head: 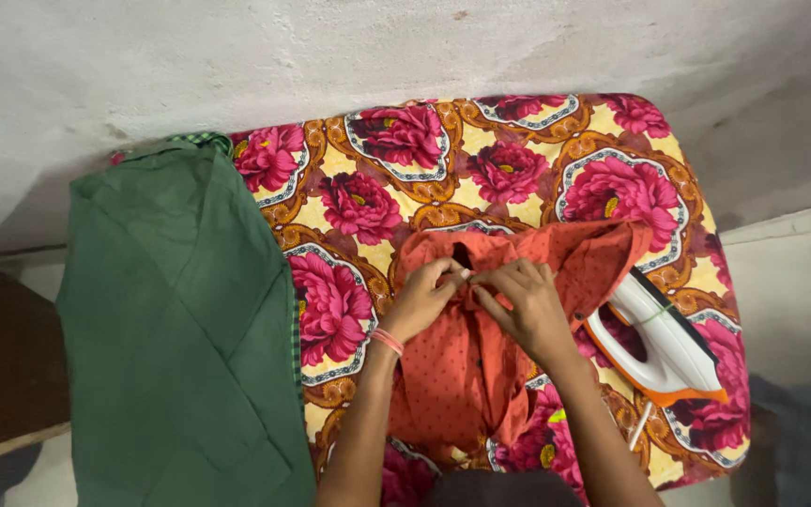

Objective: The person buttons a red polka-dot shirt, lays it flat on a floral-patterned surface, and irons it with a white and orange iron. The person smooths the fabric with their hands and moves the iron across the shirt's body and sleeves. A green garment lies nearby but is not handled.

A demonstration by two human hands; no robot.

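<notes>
Flowered bed (518,150): orange shirt (462,366) runs lengthwise toward person; left hand (421,300), right hand (527,305) fingers pinch its collar together.

A padded board under a patterned cover (509,188) runs across the middle of the view, its far edge against a wall (237,56). On the board's left end lies a folded cloth (175,319), which hangs over the near and left edges. A shirt (462,366) lies on the board right of centre, its collar end toward the wall and its body running back toward the person. The left hand (421,300) and right hand (527,305) rest on the shirt near the collar, fingertips meeting. An iron (664,343) lies on the board just right of the shirt, touching its edge, with its cord (645,422) trailing toward the near side.
</notes>
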